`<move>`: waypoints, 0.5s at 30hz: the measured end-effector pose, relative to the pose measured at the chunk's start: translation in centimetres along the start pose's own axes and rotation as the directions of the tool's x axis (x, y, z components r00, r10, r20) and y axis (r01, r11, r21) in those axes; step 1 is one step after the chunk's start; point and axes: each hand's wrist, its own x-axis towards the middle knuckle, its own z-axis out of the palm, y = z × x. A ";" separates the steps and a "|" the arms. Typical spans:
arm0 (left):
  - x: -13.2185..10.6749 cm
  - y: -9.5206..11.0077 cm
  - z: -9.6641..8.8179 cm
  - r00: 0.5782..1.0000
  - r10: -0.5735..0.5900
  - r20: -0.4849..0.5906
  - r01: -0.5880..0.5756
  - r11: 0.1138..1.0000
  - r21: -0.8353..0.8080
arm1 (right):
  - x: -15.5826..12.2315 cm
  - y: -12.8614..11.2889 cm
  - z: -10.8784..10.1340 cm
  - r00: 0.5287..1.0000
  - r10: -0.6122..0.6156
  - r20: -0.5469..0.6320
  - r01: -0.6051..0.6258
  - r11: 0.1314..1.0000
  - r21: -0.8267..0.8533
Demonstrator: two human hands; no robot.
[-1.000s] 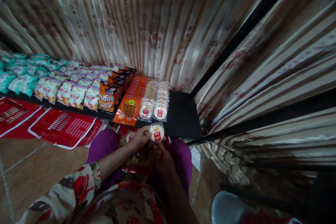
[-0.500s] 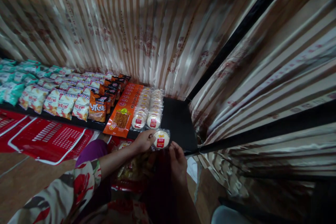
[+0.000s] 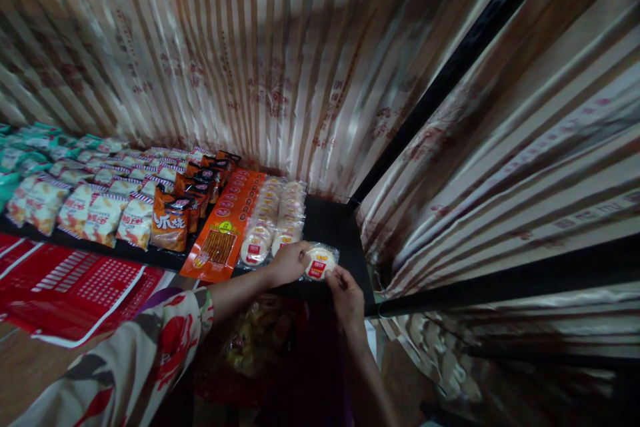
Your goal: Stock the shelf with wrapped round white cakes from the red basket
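White, round and sealed in clear plastic with a small red label, one wrapped cracker (image 3: pixel 320 262) is held just below the centre of the frame, over the front of a flat black shelf (image 3: pixel 333 227). Two bare hands are on it: the left hand (image 3: pixel 290 263) has a narrow grip, pinching the wrapper's left side, while the right hand (image 3: pixel 347 292) has its fingertips drawn close together at the lower right edge; whether they pinch or only touch, I cannot tell.

Just left of that cracker lie two rows of matching wrapped crackers (image 3: pixel 254 249) running toward the back; they overlap too much to count. Beside them lies one flat orange packet (image 3: pixel 216 243) picturing brown sticks. Next, further left, comes one line of orange-and-black plastic snack bags (image 3: pixel 169 225), at least four. Then come white plastic snack bags with red lettering and striped top edges (image 3: pixel 105 217), five along the front with more behind. At the far left edge is a cluster of teal plastic bags (image 3: pixel 35 140), too blurred to count.

In the lower left are red plastic bags with white trim (image 3: pixel 93 297), and one patterned sleeve (image 3: pixel 173 340) covers the left arm. Yellowish clear-wrapped packets (image 3: pixel 257 337) sit dimly at lower centre, number unclear.
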 end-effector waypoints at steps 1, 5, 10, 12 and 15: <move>0.7 0.1 0.1 1.000 0.007 -0.011 -0.007 1.000 -0.002 | 0.7 0.0 0.1 1.000 -0.002 -0.006 0.002 1.000 0.006; 3.3 0.3 0.5 0.996 0.001 -0.086 0.000 1.000 0.010 | 3.7 -0.3 0.5 0.999 -0.009 -0.043 0.011 0.999 0.038; 6.0 0.7 1.1 0.990 0.033 -0.136 -0.030 0.999 0.025 | 7.6 -0.3 0.8 0.996 -0.038 -0.079 0.042 0.997 0.057; 6.9 0.9 1.2 0.989 0.062 -0.131 -0.053 0.996 0.068 | 9.0 -0.3 1.0 0.996 -0.038 -0.085 0.044 0.997 0.071; 8.0 1.1 1.2 0.989 0.109 -0.104 -0.091 0.981 0.170 | 11.0 -0.3 1.2 0.994 -0.044 -0.096 0.051 0.996 0.074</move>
